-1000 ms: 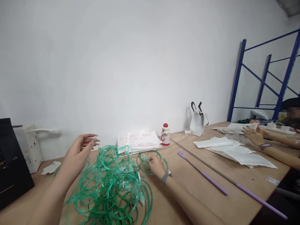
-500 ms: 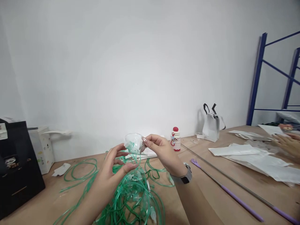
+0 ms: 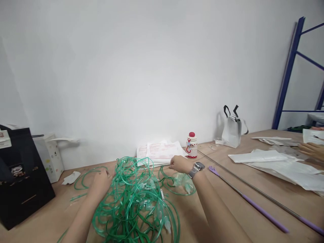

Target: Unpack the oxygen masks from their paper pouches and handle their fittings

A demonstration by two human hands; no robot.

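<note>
A large tangle of clear green tubing (image 3: 131, 192), with green straps and clear plastic connectors in it, lies on the brown-covered table before me. At its left edge, my left hand (image 3: 101, 182) is closed with its fingers curled on a strand of tubing; the fingertips are slightly blurred. My right hand (image 3: 181, 164), wearing a watch (image 3: 196, 168) at the wrist, is closed in a pinch where a separate green loop reaches the fingers. Just below it, a clear plastic mask (image 3: 181, 180) rests on the table within that loop, partly hidden by the wrist.
White printed packets (image 3: 162, 152) are stacked by the wall beside a red-and-white bottle (image 3: 191, 145). Two purple-handled rods (image 3: 265, 213) cross the right side. White wrappers (image 3: 280, 168) lie near another person's hand (image 3: 312, 149). A black bag (image 3: 22, 182) stands left.
The clear mask is no longer held up between my hands. My hands have parted, the left moving left to the tangle's edge, the right moving right and lower. The packets are now uncovered.
</note>
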